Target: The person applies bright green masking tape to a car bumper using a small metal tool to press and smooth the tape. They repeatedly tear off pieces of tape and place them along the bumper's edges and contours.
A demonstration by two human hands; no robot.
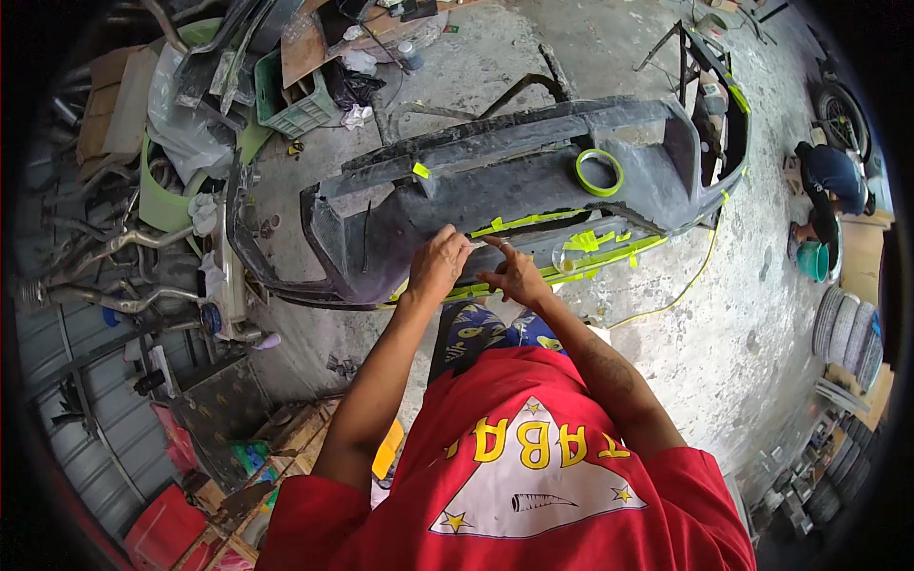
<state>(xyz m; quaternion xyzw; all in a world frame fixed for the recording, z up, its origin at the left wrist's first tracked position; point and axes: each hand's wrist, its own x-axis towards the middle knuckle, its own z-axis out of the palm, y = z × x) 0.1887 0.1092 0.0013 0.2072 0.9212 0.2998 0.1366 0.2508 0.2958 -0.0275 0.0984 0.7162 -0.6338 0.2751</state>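
A dark grey car bumper (495,181) lies upturned in front of me, with strips of yellow-green masking tape (528,222) along its near side. A roll of the same tape (599,172) rests on the bumper's upper face. My left hand (438,266) and my right hand (514,274) meet at the bumper's near edge, fingers pinched on something small and pale between them, possibly a strip of tape; I cannot tell exactly what. A small clear cup (566,259) stands just right of my right hand.
Exhaust pipes (114,247), a green crate (295,105) and scrap parts pile up at the left. Another person (830,190) crouches at the right beside a teal bucket (814,260) and stacked tyres (847,328). A metal stand (685,57) holds the bumper's far end.
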